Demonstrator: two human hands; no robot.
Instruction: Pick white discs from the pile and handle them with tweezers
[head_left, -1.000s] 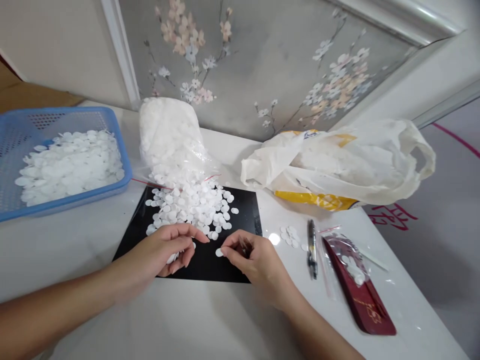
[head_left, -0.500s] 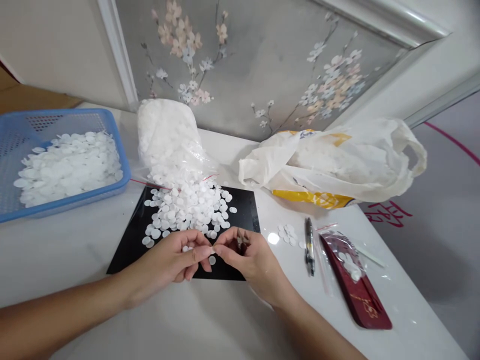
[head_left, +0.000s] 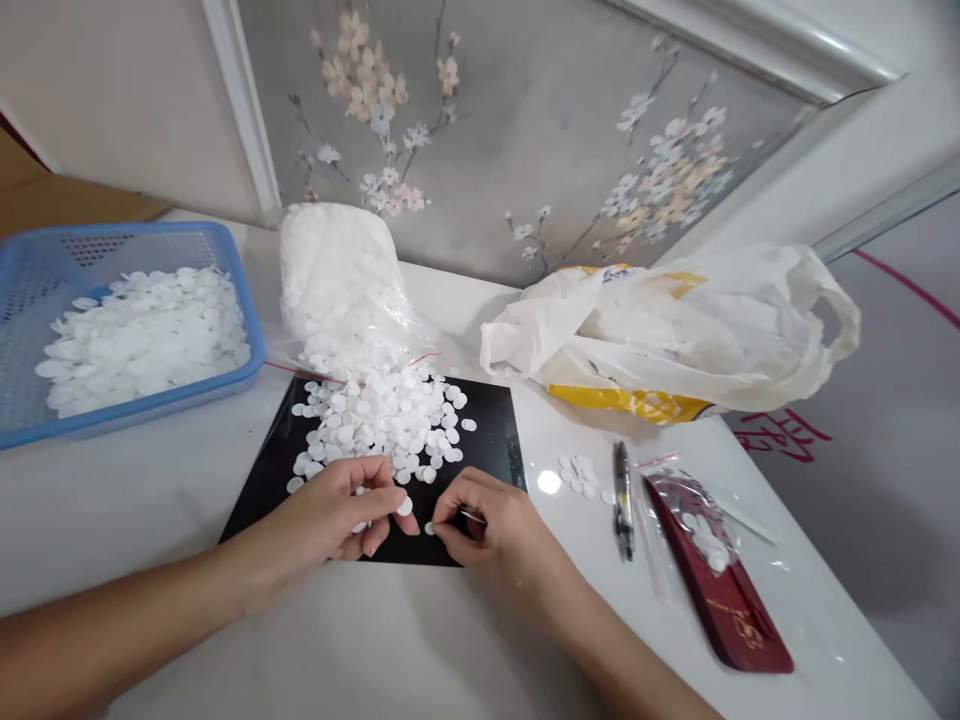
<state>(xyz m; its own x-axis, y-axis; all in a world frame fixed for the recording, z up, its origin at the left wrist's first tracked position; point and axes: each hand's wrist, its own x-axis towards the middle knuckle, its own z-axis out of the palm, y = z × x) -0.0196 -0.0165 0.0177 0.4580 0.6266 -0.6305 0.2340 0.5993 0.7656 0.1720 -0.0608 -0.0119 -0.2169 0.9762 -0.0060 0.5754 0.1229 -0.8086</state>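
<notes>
My left hand (head_left: 349, 510) pinches a small white disc (head_left: 405, 506) between thumb and forefinger, and more white discs show among its curled fingers. Low over the black board (head_left: 491, 435), my right hand (head_left: 491, 525) is closed, thumb and fingertip at the edge of another white disc (head_left: 430, 528). A thin metal tool (head_left: 472, 515) is tucked in the same hand; its kind is mostly hidden. Beyond both hands, a heap of white discs (head_left: 390, 415) spreads over the board from the mouth of a clear plastic bag (head_left: 341, 270).
At the left is a blue basket (head_left: 251, 340) with many discs. A white and yellow carrier bag (head_left: 675, 340) lies at the back right. Nearer are a few loose discs (head_left: 579, 474), a black pen (head_left: 623, 500), and a dark red case (head_left: 750, 630) under a small clear bag (head_left: 701, 520).
My hands were together at the fingertips and are now apart. The right hand has lowered to the disc on the board; a disc now shows plainly in my left fingers.
</notes>
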